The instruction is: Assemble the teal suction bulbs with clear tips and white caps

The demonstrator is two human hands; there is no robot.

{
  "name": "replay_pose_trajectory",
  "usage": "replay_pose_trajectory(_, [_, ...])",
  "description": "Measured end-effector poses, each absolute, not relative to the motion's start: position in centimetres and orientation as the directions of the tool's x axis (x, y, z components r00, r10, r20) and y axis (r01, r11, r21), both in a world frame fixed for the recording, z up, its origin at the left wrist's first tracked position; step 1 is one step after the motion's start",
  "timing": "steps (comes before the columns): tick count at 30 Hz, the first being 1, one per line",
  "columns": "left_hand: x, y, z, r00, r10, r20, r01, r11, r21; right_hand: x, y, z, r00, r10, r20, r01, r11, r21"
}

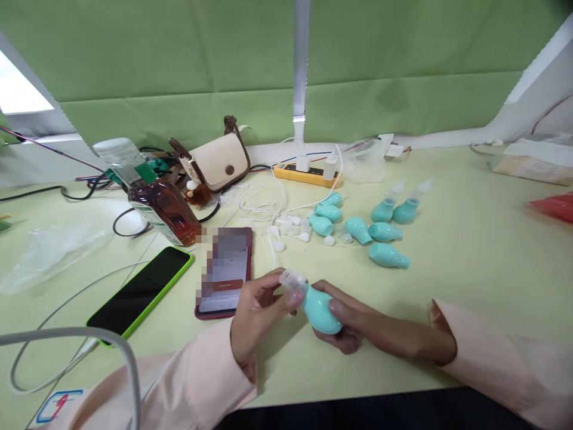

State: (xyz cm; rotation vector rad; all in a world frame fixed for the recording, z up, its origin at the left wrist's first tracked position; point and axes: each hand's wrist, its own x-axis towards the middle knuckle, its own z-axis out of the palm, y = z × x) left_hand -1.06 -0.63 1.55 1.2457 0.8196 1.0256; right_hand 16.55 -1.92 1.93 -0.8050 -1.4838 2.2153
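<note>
My right hand [347, 316] is wrapped round a teal rubber bulb [321, 310], held above the table near its front edge. At the bulb's narrow upper left end, my left hand [264, 307] pinches a clear plastic tip [292, 279], which touches the bulb's neck. Beyond my hands lie several loose teal bulbs [388, 255], with small white and clear pieces [302, 237] to their left. Two teal bulbs with clear tips fitted [406, 210] stand farther back on the right.
On the green table [470, 251] are a red-cased phone [224, 280], a green-edged phone [141, 292], a brown-liquid bottle [163, 209], a cream bag [221, 161] and a yellow power strip [308, 174]. A grey cable [128, 352] arches at lower left.
</note>
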Motion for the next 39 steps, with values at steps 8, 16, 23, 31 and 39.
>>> replay_pose_trajectory(8, [-1.2, -1.3, 2.0, 0.157, 0.971, 0.183, -0.090, -0.171, 0.981, 18.3, 0.4, 1.1, -0.479, 0.850, 0.220, 0.438, 0.448, -0.779])
replay_pose_trajectory(16, [-1.0, -1.5, 1.5, 0.005, 0.978, 0.209, -0.130, -0.207, 0.970, 18.1, 2.0, 0.3, -0.634, 0.710, 0.307, 0.653, 0.704, -0.279])
replay_pose_trajectory(23, [-0.8, -1.9, 1.2, 0.052, 0.985, 0.167, -0.160, -0.157, 0.975, 15.4, 1.8, 0.1, -0.752, 0.632, 0.188, 0.614, 0.775, -0.152])
replay_pose_trajectory(31, [-1.2, -1.6, 1.3, 0.182, 0.969, 0.166, -0.018, -0.165, 0.986, 14.7, 2.5, -0.3, -0.752, 0.613, 0.244, 0.578, 0.790, -0.204])
replay_pose_trajectory(39, [-1.2, -0.9, 1.0, 0.239, 0.963, 0.126, 0.128, -0.160, 0.979, 15.7, 2.8, -0.9, -0.316, 0.693, 0.648, 0.422, 0.714, -0.558])
